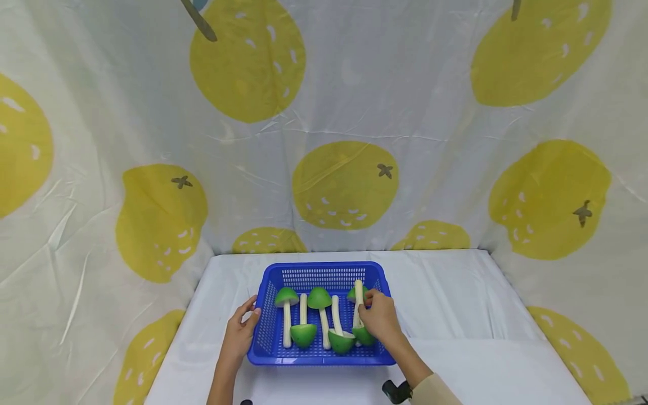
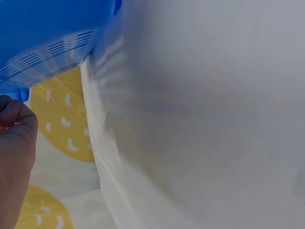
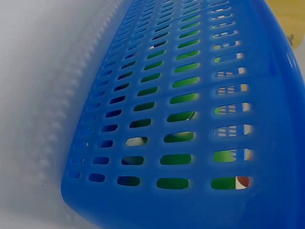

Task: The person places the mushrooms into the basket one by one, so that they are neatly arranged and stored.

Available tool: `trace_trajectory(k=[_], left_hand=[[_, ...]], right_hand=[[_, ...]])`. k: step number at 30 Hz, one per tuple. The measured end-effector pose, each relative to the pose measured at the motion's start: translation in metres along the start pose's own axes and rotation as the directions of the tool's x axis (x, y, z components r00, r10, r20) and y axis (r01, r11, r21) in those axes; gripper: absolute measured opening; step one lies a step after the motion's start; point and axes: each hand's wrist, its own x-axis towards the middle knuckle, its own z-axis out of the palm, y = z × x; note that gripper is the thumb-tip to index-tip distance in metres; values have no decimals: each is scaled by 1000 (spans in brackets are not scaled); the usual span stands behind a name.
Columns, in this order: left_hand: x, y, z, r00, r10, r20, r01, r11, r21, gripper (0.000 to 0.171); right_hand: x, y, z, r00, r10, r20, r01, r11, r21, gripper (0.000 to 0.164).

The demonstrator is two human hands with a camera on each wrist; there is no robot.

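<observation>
A blue plastic basket (image 1: 319, 360) with slotted walls stands on the white cloth. In it several toy mushrooms with green caps and pale stems lie in a row, caps alternating far and near. My left hand (image 1: 240, 332) holds the basket's left rim, its thumb (image 1: 255, 318) at the edge. At the right end my right hand (image 1: 379, 315) pinches the stem of a mushroom (image 1: 359, 289) whose cap points toward me. That mushroom lies over another mushroom (image 1: 351, 293) with its cap at the far side, partly hidden by the stem and fingers.
White cloth (image 1: 455, 304) covers the table around the basket. A curtain (image 1: 435, 185) printed with yellow fruit hangs behind and at both sides. Near the right forearm a small black object (image 1: 396, 392) shows at the bottom edge.
</observation>
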Motion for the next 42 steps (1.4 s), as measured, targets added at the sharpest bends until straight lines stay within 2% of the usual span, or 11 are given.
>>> trace_trajectory(k=[11, 18, 23, 31, 38, 42], left_hand=[[1, 0, 0, 1000, -3, -12, 3, 1000, 3, 49], [3, 1, 0, 1000, 3, -1, -3, 1000, -7, 49], [4, 2, 0, 1000, 10, 3, -10, 1000, -10, 50], [8, 3, 1, 1000, 24, -2, -25, 1000, -15, 49], [0, 4, 0, 999, 31, -37, -27, 993, 111, 48], [-2, 5, 0, 998, 38, -59, -29, 989, 145, 49]], right_hand=[[2, 3, -11, 996, -42, -82, 44, 999, 23, 29], [3, 5, -8, 985, -159, -68, 159, 987, -12, 20], [2, 6, -14, 986, -136, -101, 142, 989, 49, 22], [3, 12, -34, 979, -114, -167, 133, 985, 111, 15], [-2, 24, -39, 976, -115, -186, 136, 985, 105, 7], [-4, 30, -42, 978, -114, -177, 134, 985, 110, 9]])
